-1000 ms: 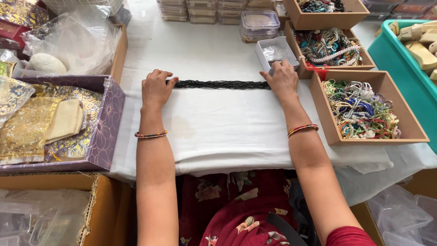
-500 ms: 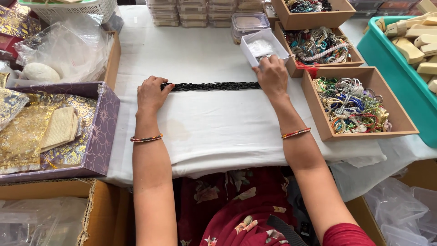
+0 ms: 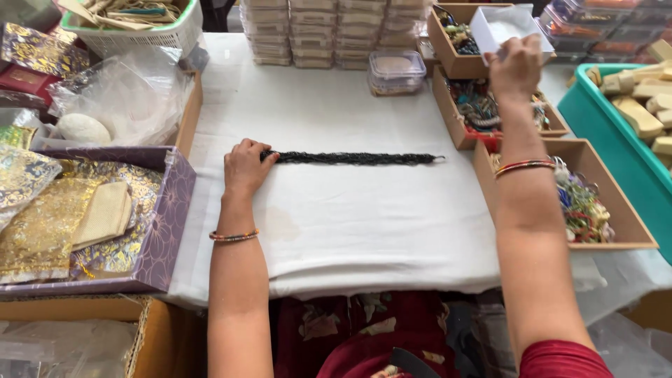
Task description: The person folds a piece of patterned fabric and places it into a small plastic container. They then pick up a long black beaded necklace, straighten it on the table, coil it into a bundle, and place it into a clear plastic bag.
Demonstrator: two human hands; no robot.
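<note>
Black beaded strand [image 3: 353,158]: one, laid straight and flat across the middle of the frame on the white cloth [image 3: 350,231], a small loop at its right end.

Left hand [image 3: 245,168]: one, left of centre, palm down on the cloth, fingertips pressing on the left end of the strand; the fingers lie flat, not curled round it.

Right hand [image 3: 516,66]: one, raised at upper right, fingers closed on the edge of one small white box [image 3: 507,28], held above the trays.

Bangles: one on each wrist, two in all.

Wooden trays: three visible along the right side, the nearest [image 3: 595,203] holding tangled coloured jewellery.

Clear lidded container [image 3: 396,72]: one, just below the stacks of flat boxes [image 3: 336,31] at top centre, four stacks showing.

Teal crate [image 3: 616,133]: one, far right, with pale wooden pieces.

Purple tray [image 3: 164,224]: one, lower left, holding gold-patterned pouches.

White basket [image 3: 133,31]: one, upper left; below it crumpled clear plastic bags [image 3: 119,98].

Surface: a table spread with white cloth, faintly stained near the centre. Cardboard boxes sit at lower left below the table edge.
</note>
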